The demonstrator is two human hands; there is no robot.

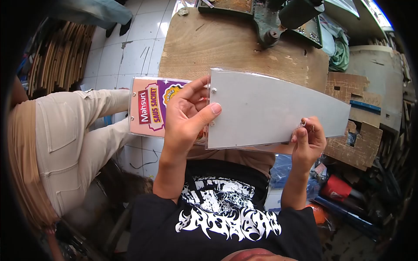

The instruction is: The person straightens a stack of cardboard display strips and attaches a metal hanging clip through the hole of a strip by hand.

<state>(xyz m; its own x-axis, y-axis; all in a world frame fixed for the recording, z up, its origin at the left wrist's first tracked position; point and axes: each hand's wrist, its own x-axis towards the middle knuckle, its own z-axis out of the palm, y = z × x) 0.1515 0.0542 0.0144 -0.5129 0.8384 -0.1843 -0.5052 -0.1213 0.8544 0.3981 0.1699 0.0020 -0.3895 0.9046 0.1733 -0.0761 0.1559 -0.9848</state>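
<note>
A grey panel [265, 104] in a clear sleeve is held up above the wooden table, with two small metal fasteners [213, 90] on its left edge. My left hand [189, 108] grips that edge, thumb on the face and fingers behind. Partly behind my left hand is a printed "Mahsuri Saus Sachet" panel [146, 106], with two fasteners at its far left edge. My right hand [310, 137] is closed at the panel's lower right, pinching a small shiny bent piece [301, 125] that looks like a metal hook.
A wooden table [217, 39] carries a dark green machine [272, 30] and metal trays at its far edge. A person in beige trousers [65, 130] stands at the left. Stacked wood strips [65, 52] lie behind them. Cut brown boards [352, 150] and a red item [337, 188] are at right.
</note>
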